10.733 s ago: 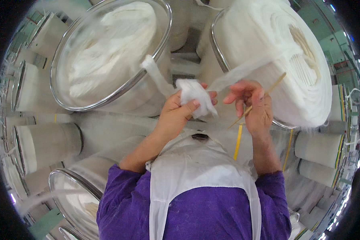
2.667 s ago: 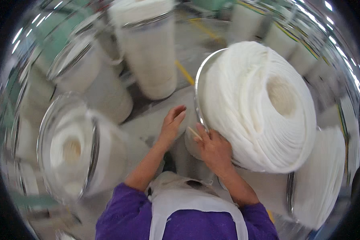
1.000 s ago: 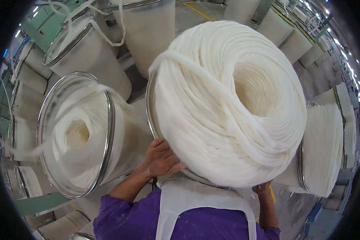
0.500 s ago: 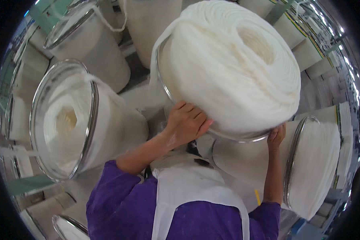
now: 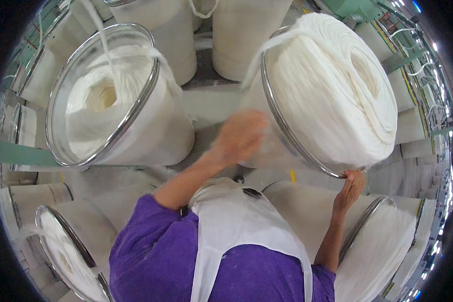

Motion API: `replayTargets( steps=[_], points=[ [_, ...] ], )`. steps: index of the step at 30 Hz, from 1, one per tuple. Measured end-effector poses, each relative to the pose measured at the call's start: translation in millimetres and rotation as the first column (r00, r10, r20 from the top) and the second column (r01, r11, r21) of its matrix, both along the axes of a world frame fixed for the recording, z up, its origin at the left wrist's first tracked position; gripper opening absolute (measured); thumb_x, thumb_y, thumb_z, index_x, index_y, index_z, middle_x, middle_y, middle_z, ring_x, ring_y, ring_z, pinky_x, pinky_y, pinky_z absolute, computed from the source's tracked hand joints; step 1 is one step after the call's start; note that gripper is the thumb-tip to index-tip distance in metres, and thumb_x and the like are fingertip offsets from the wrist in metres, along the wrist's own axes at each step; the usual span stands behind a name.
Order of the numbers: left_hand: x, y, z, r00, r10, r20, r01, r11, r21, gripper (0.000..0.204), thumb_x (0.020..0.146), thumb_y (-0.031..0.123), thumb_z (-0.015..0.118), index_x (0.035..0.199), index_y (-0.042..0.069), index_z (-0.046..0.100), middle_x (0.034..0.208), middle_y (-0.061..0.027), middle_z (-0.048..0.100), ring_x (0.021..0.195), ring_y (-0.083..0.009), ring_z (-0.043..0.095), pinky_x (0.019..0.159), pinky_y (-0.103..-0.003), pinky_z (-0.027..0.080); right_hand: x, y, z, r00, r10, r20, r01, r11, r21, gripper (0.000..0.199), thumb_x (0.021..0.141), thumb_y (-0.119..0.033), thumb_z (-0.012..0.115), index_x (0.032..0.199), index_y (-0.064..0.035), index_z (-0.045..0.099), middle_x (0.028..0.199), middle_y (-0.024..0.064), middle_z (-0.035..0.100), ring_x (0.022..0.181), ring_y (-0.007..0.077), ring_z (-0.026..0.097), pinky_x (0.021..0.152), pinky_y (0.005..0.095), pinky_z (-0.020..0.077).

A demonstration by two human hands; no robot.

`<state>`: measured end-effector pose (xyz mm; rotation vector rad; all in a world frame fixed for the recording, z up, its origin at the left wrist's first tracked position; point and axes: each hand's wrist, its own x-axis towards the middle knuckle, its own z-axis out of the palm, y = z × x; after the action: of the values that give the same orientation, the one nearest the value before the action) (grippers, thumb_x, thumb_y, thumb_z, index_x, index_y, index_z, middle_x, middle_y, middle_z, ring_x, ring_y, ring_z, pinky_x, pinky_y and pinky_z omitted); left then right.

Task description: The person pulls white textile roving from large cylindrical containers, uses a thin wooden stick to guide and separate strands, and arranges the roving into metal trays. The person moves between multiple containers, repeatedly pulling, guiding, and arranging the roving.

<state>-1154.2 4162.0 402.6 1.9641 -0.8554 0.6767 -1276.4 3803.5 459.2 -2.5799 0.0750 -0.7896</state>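
Observation:
In front of me to the right stands a tall whitish can (image 5: 256, 100) with a shiny metal rim. A thick coil of white fibre sliver (image 5: 327, 95) bulges well above that rim, and a loose strand hangs over its left side. My right hand (image 5: 351, 185) has its fingers wrapped round the near right part of the rim. My left hand (image 5: 242, 136) is smeared by motion beside the can's left wall; its fingers cannot be made out.
Another can (image 5: 161, 131) stands at the left, its coil lower inside and a strand running up from it. A green bar (image 5: 25, 153) passes beside it. Sliver-filled cans stand near me at the lower right (image 5: 382, 241) and lower left (image 5: 68, 251). More cans (image 5: 246, 40) line the back.
My left hand has come off the rim. The overfull can now appears farther right, with my right hand still on its rim. The whole view has shifted, and the left can shows higher up.

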Motion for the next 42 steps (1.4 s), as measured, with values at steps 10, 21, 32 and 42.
replayTargets(
  steps=[10, 21, 32, 42],
  points=[
    [89, 165, -81, 0.755, 0.314, -0.575, -0.510, 0.833, -0.216, 0.076, 0.089, 0.028, 0.063, 0.144, -0.004, 0.022, 0.149, -0.0218, 0.026, 0.139, -0.0313, 0.025, 0.114, -0.038, 0.017, 24, 231, 92, 0.753, 0.449, -0.481, -0.413, 0.892, 0.185, 0.024, 0.093, -0.025, 0.055, 0.096, -0.0025, 0.064, 0.082, 0.0121, 0.064, 0.072, 0.0254, 0.062, 0.067, 0.0361, 0.0476],
    [43, 184, -80, 0.506, -0.424, -0.752, -0.238, 0.769, -0.593, 0.036, 0.098, 0.030, 0.049, 0.121, 0.003, 0.056, 0.119, -0.0084, 0.059, 0.112, -0.0161, 0.052, 0.100, -0.031, 0.037, 244, 341, -14, 0.837, 0.102, -0.538, -0.538, 0.337, -0.773, 0.013, 0.075, -0.010, 0.065, 0.087, -0.0100, 0.060, 0.087, 0.0057, 0.060, 0.070, 0.0222, 0.066, 0.058, 0.0328, 0.0518],
    [-3, 201, -83, 0.368, -0.580, -0.727, -0.193, 0.717, -0.670, 0.042, 0.100, 0.031, 0.045, 0.128, 0.000, 0.050, 0.125, -0.0082, 0.057, 0.117, -0.0168, 0.051, 0.102, -0.031, 0.036, 315, 318, -68, 0.648, -0.261, -0.716, -0.569, 0.459, -0.682, 0.021, 0.090, -0.022, 0.057, 0.100, -0.0064, 0.067, 0.102, 0.0085, 0.069, 0.093, 0.0198, 0.067, 0.062, 0.0309, 0.0542],
    [-14, 169, -53, 0.178, -0.562, -0.808, -0.312, 0.746, -0.588, 0.035, 0.098, 0.023, 0.048, 0.123, -0.001, 0.055, 0.111, -0.0107, 0.064, 0.097, -0.0187, 0.062, 0.089, -0.031, 0.047, 147, 332, -35, 0.552, 0.713, -0.433, 0.341, 0.281, 0.897, 0.028, 0.095, -0.034, 0.055, 0.103, -0.0070, 0.057, 0.072, 0.0022, 0.062, 0.044, 0.0060, 0.039, 0.040, 0.0200, 0.0305]
  ],
)
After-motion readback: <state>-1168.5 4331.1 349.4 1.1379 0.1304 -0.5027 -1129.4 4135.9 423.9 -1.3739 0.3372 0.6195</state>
